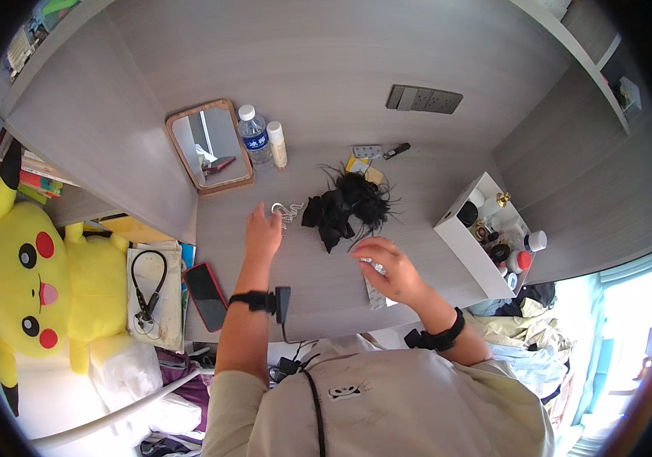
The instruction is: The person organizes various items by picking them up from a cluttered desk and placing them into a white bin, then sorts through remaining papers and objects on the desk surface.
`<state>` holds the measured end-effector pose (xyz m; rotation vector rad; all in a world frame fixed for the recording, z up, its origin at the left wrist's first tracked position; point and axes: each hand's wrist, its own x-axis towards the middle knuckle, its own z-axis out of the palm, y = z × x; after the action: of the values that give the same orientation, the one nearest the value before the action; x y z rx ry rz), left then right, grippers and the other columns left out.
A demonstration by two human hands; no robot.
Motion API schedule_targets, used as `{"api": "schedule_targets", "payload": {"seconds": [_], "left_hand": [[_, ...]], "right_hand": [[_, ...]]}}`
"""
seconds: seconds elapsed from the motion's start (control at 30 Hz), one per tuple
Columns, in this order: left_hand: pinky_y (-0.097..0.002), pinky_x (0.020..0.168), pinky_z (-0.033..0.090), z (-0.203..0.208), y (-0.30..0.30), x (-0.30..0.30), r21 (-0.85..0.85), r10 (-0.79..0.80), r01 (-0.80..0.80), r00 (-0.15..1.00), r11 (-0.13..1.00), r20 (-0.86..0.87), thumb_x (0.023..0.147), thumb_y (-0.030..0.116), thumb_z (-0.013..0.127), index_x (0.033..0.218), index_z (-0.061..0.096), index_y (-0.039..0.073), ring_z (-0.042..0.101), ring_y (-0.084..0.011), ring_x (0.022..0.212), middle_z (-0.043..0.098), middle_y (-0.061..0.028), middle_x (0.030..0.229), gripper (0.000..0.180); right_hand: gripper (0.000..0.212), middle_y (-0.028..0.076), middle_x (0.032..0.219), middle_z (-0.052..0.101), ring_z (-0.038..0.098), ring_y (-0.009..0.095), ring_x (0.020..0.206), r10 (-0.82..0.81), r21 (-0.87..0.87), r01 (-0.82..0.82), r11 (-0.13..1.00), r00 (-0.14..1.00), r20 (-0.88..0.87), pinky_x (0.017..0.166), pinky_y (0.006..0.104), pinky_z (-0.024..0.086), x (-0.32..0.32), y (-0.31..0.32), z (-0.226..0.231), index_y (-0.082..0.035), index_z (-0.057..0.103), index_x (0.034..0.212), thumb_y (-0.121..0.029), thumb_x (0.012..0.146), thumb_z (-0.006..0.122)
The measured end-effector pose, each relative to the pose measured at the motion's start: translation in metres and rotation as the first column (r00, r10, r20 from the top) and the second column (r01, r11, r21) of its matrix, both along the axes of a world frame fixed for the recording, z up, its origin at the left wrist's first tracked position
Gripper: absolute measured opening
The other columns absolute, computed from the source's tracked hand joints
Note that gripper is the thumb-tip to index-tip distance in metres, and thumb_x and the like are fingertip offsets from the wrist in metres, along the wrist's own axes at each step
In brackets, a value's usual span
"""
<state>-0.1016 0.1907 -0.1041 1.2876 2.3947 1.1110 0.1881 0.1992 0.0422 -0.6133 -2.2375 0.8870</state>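
Observation:
My left hand is over the desk with thumb and forefinger apart, beside a silver chain-like piece of jewellery. Whether the fingertips touch its ring-shaped end is hard to see. My right hand curves loosely, its fingers apart from the thumb. Under it lies a silvery, patterned flat pack, partly covered by the hand. Just beyond my hands sits a black bow together with a tuft of black feathers. Nothing plainly sits in either hand's grip.
A framed mirror, water bottle and white tube stand at the back left. At right is a white box of small jars. A red-edged phone lies left, near a yellow plush toy. A blister pack lies behind.

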Motion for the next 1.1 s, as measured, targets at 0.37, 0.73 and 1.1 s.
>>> {"api": "schedule_targets", "payload": {"seconds": [0.37, 0.73, 1.1], "left_hand": [[-0.0415, 0.074, 0.047, 0.007, 0.014, 0.008, -0.127, -0.065, 0.059, 0.997, 0.99, -0.044, 0.08, 0.024, 0.066, 0.086, 0.055, 0.002, 0.06, -0.031, 0.087, 0.063, -0.0148, 0.085, 0.025], [-0.0435, 0.081, 0.045, 0.029, -0.008, -0.122, -0.035, 0.218, -0.239, 0.929, 0.97, -0.3, 0.081, 0.011, 0.063, 0.096, 0.051, 0.005, 0.056, -0.0326, 0.095, 0.057, -0.0128, 0.099, 0.02], [-0.0423, 0.083, 0.049, 0.015, -0.006, -0.146, -0.205, 0.144, -0.274, 0.861, 0.939, -0.488, 0.081, 0.012, 0.062, 0.101, 0.049, 0.009, 0.058, -0.0313, 0.097, 0.053, -0.0106, 0.111, 0.024]], "right_hand": [[0.02, 0.015, 0.101, 0.061, 0.06, 0.027, 0.091, -0.233, -0.128, 0.226, 0.966, 0.972, -0.041, 0.074, 0.032, 0.05, 0.051, -0.01, 0.017, 0.0, 0.062, 0.099, 0.007, 0.08, 0.058], [0.019, 0.013, 0.093, 0.063, 0.061, 0.024, 0.086, -0.37, -0.064, 0.374, 0.925, 0.927, 0.066, 0.075, 0.0311, 0.048, 0.09, -0.021, 0.026, 0.0, 0.062, 0.098, 0.008, 0.082, 0.056], [0.017, 0.012, 0.086, 0.064, 0.062, 0.024, 0.078, -0.427, -0.13, 0.436, 0.891, 0.9, 0.088, 0.072, 0.0309, 0.048, 0.093, -0.038, 0.031, 0.001, 0.063, 0.096, 0.007, 0.081, 0.057]]}}
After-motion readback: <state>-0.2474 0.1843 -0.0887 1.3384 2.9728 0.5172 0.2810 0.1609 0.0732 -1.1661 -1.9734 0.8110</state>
